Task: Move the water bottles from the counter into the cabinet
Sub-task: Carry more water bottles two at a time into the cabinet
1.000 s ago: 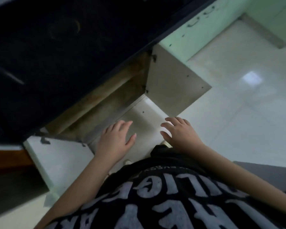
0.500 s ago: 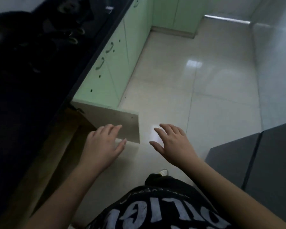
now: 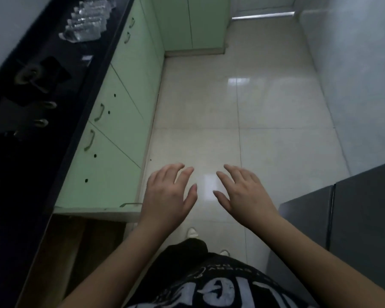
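Several clear water bottles (image 3: 87, 21) lie in a cluster on the black counter (image 3: 60, 112) at the far upper left. My left hand (image 3: 168, 196) and my right hand (image 3: 242, 194) hover side by side over the floor, fingers spread, holding nothing. An open cabinet (image 3: 76, 245) with a brown wooden inside sits below the counter at lower left. Its pale green door (image 3: 102, 211) swings out edge-on, just left of my left hand. The bottles are far from both hands.
Pale green cabinet doors with metal handles (image 3: 120, 121) line the left side under the counter. A gas hob with knobs (image 3: 36, 85) sits on the counter. A dark grey appliance (image 3: 353, 218) stands at right. Glossy tiled floor (image 3: 242, 107) stretches ahead.
The view has swung up and away from the open cabinet toward the far end of the kitchen, bringing the bottles into sight. Both hands stay open and empty in front of me.
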